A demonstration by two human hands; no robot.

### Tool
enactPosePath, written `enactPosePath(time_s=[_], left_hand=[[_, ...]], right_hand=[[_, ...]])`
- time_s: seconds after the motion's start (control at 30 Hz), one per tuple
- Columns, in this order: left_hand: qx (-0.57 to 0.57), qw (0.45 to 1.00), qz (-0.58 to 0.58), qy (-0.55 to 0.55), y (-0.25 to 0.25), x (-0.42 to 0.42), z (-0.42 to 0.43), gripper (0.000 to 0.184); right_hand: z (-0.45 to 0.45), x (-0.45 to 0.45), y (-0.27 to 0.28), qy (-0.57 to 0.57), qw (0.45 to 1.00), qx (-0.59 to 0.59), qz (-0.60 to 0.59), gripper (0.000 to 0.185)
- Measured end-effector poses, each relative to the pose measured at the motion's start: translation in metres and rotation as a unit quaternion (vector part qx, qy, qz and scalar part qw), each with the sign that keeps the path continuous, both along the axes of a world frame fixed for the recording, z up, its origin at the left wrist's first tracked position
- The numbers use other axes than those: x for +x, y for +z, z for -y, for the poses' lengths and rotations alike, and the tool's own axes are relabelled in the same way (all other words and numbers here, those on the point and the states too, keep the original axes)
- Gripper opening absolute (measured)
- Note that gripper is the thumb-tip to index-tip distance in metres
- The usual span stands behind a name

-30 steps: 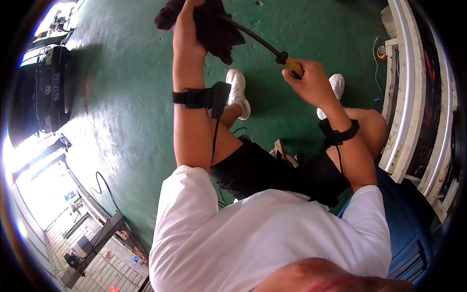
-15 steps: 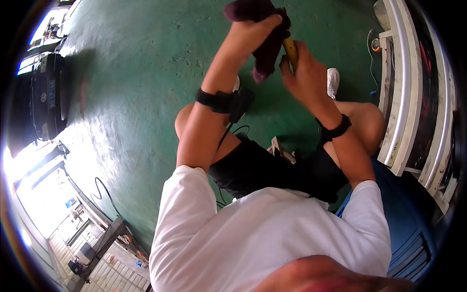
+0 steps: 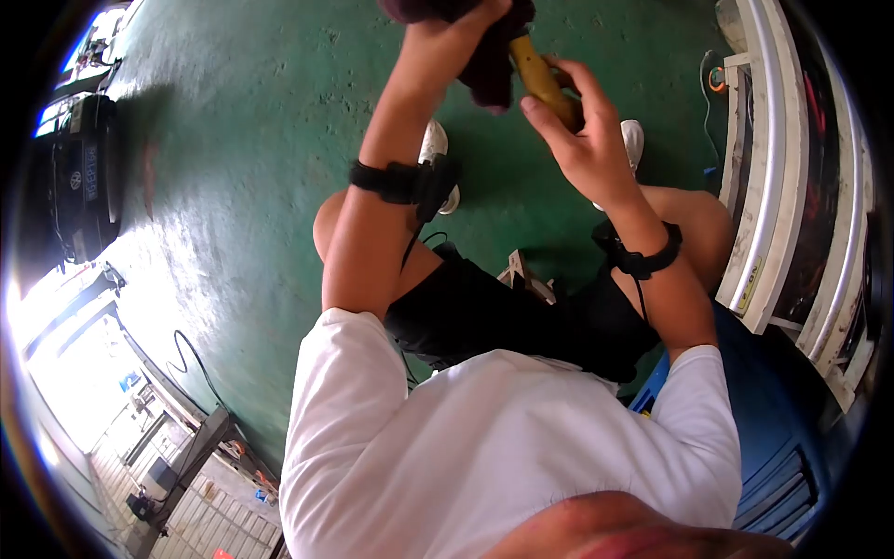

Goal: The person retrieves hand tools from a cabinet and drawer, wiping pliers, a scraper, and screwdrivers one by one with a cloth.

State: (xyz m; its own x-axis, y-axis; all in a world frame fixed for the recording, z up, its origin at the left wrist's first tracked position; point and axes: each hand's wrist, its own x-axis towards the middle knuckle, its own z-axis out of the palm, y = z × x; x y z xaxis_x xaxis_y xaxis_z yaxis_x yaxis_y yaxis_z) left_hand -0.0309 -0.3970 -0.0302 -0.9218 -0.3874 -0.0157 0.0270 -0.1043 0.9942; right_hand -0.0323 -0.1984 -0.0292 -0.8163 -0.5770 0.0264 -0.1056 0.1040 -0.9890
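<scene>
At the top edge, partly cut off by the frame, my left hand (image 3: 456, 33) is closed on a dark maroon cloth (image 3: 488, 76). Out from under the cloth sticks a yellow tool handle (image 3: 538, 76) with a dark end; the rest of the tool is hidden. My right hand (image 3: 587, 135) holds the lower end of this handle, its thumb on the near side and its fingers curled behind. Both hands are above the green floor, in front of my knees.
A blue plastic chair (image 3: 768, 410) is under me. Long white racks (image 3: 768, 186) line the right side. A small wooden piece (image 3: 521, 270) lies between my legs. At far left is a dark car (image 3: 84, 177); a black cable (image 3: 200, 359) runs over the floor.
Both hands, with the cloth and tool, have shifted up and left in view. More of the yellow handle shows, and my right hand has slid toward its lower end.
</scene>
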Motion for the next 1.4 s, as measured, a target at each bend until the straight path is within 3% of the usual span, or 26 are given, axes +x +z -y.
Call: enactPosePath(time_s=[0.03,0.1,0.2,0.27,0.33,0.37,0.43,0.5,0.53,0.57,0.6,0.67,0.8,0.87,0.93,1.0,1.03,1.07,1.13,1.17,1.2,1.23,1.27,1.33,1.4], left_hand=[[-0.019,1.000,-0.015,-0.009,-0.008,0.001,-0.006,0.026],[-0.005,1.000,-0.005,-0.030,-0.016,0.004,-0.021,0.034],[-0.006,0.998,0.022,-0.064,-0.013,0.011,-0.031,0.024],[0.029,0.994,0.035,-0.100,-0.004,0.013,-0.036,0.029],[0.150,0.984,0.069,-0.062,-0.002,0.014,-0.038,0.029],[0.150,0.984,0.070,-0.061,-0.001,0.014,-0.038,0.029],[0.362,0.924,0.118,-0.041,0.002,0.013,-0.041,0.029],[0.335,0.926,0.170,-0.037,0.013,0.010,-0.044,0.034],[0.306,0.925,0.223,-0.037,0.017,0.010,-0.044,0.039],[0.209,0.948,0.229,-0.064,0.018,0.011,-0.039,0.042],[0.210,0.948,0.229,-0.064,0.023,0.012,-0.034,0.042],[0.069,0.954,0.266,-0.115,0.035,0.015,-0.023,0.042],[0.003,0.977,0.137,-0.161,0.041,0.024,-0.012,0.029],[0.018,0.985,0.093,-0.141,0.034,0.025,-0.009,0.026],[0.034,0.991,0.049,-0.121,0.025,0.026,-0.015,0.023],[0.215,0.977,0.006,0.009,0.013,0.023,-0.037,0.027],[0.323,0.945,0.050,-0.011,0.004,0.022,-0.037,0.042],[0.324,0.945,0.050,-0.010,-0.004,0.024,-0.037,0.042],[0.268,0.959,-0.022,-0.087,0.000,0.028,-0.040,0.036],[0.288,0.952,-0.005,-0.102,-0.002,0.028,-0.036,0.042],[0.288,0.952,-0.006,-0.102,-0.002,0.028,-0.035,0.042],[0.293,0.948,-0.058,-0.114,-0.001,0.028,-0.035,0.048],[0.296,0.941,-0.109,-0.124,-0.001,0.028,-0.034,0.054],[0.287,0.939,-0.119,-0.146,-0.003,0.031,-0.028,0.056],[0.278,0.937,-0.126,-0.169,-0.001,0.032,-0.025,0.060]], right_hand=[[0.000,-0.005,-0.006,-0.004,1.000,-0.002,0.001,0.040],[0.002,-0.020,-0.020,-0.083,0.972,-0.060,-0.214,0.038],[-0.005,-0.029,-0.018,-0.096,0.984,-0.051,-0.144,0.034],[-0.009,-0.025,-0.015,-0.094,0.986,-0.010,-0.135,0.039],[-0.007,-0.021,-0.020,-0.108,0.974,-0.035,-0.196,0.048],[-0.006,-0.020,-0.020,-0.098,0.974,-0.051,-0.196,0.057],[-0.003,-0.021,-0.025,-0.087,0.972,-0.078,-0.204,0.059],[-0.003,-0.020,-0.024,-0.077,0.968,-0.104,-0.214,0.061],[-0.005,-0.017,-0.019,-0.071,0.979,-0.115,-0.152,0.061],[-0.006,-0.016,-0.015,-0.065,0.986,-0.124,-0.090,0.061],[-0.006,-0.015,-0.013,-0.064,0.986,-0.124,-0.090,0.061],[-0.006,-0.015,-0.010,-0.052,0.984,-0.129,-0.111,0.061],[0.001,-0.016,-0.017,-0.045,0.977,-0.124,-0.168,0.063],[0.004,-0.023,-0.026,-0.050,0.947,-0.128,-0.290,0.068],[0.008,-0.021,-0.020,-0.052,0.948,-0.121,-0.290,0.063],[0.007,-0.022,-0.018,-0.053,0.949,-0.115,-0.287,0.057],[0.003,-0.024,-0.018,-0.050,0.973,-0.125,-0.187,0.055],[0.001,-0.025,-0.017,-0.046,0.986,-0.133,-0.085,0.053],[0.008,-0.024,-0.005,-0.072,0.981,-0.143,-0.108,0.053],[0.007,-0.025,0.006,-0.092,0.986,-0.127,-0.059,0.054],[0.000,-0.036,0.016,0.076,0.966,-0.249,-0.003,0.054],[-0.007,-0.048,0.026,0.263,0.892,-0.349,0.116,0.055],[-0.014,-0.059,0.036,0.409,0.803,-0.368,0.227,0.055],[-0.008,-0.032,0.016,0.166,0.924,-0.237,0.251,0.058],[-0.004,-0.033,-0.002,0.197,0.893,-0.251,0.316,0.060]])
